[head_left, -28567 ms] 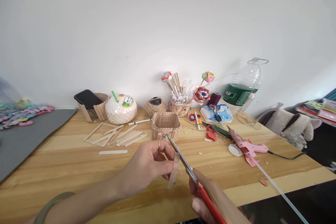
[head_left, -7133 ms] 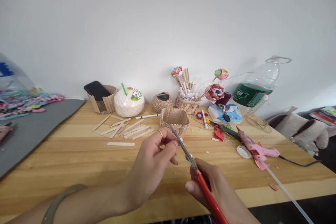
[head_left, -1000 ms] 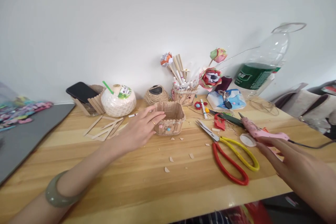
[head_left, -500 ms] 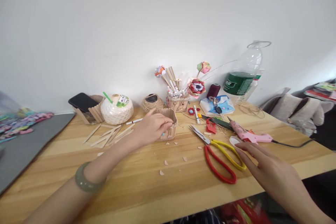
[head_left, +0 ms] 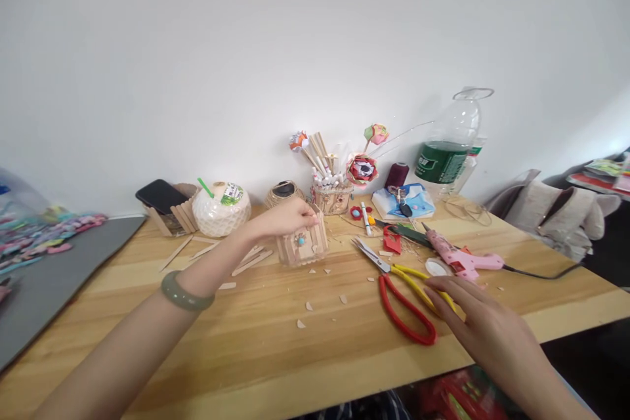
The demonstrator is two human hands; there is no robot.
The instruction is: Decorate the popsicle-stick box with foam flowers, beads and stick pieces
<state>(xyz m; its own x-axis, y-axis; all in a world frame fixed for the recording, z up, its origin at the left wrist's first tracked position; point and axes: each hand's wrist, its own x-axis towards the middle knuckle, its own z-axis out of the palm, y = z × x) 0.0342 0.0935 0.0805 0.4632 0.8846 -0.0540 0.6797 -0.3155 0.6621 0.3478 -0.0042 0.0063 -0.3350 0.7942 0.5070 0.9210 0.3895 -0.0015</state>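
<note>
My left hand, a green bangle on its wrist, pinches the top rim of a small box of wooden sticks. The front of this box shows, with a blue bead on it. My right hand is over the yellow handle of the scissors, its fingers stretched out and holding nothing. The scissors lie partly open, with one red and one yellow handle. Small wood chips are scattered in front of the box.
Loose sticks, a white coconut and a stick holder with a phone are at left. A pen cup with paper flowers stands behind. At right are a pink glue gun, its cord and a large bottle.
The box has tipped so that its front shows instead of its open top, with my left hand now at its rim. My right hand has shifted slightly left, and the view has moved a little.
</note>
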